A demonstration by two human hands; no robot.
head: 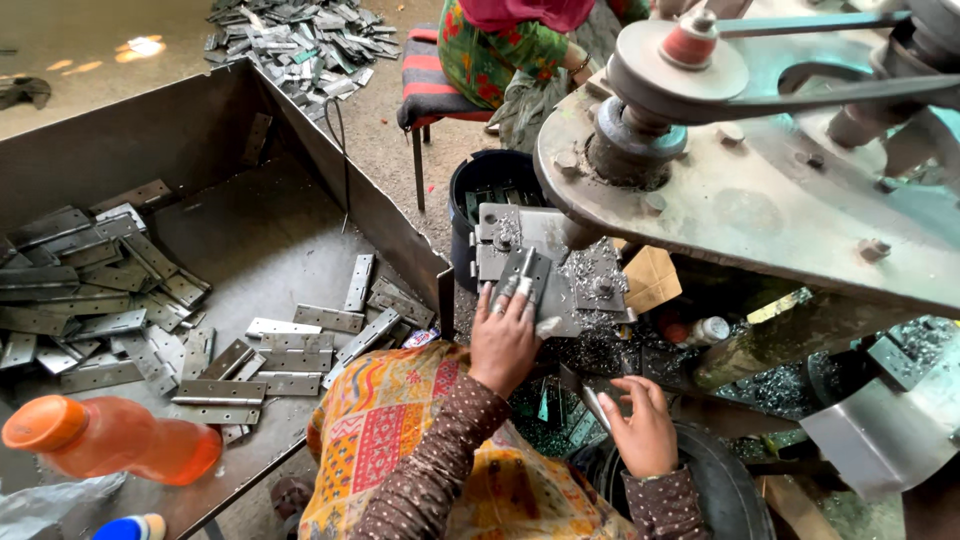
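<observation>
The drill head [760, 170] overhangs the plate [545, 262] from 1 o'clock, leaving low room beneath. At 9 o'clock the tray wall [360, 200] blocks sideways passage. Open bare tray floor [260, 240] lies at 10 o'clock, hinges [90, 290] crowding farther left.

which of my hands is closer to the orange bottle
Left. Your left hand presses a hinge on the machine, nearer the orange bottle; your right hand is farther right, holding a metal piece.
</observation>
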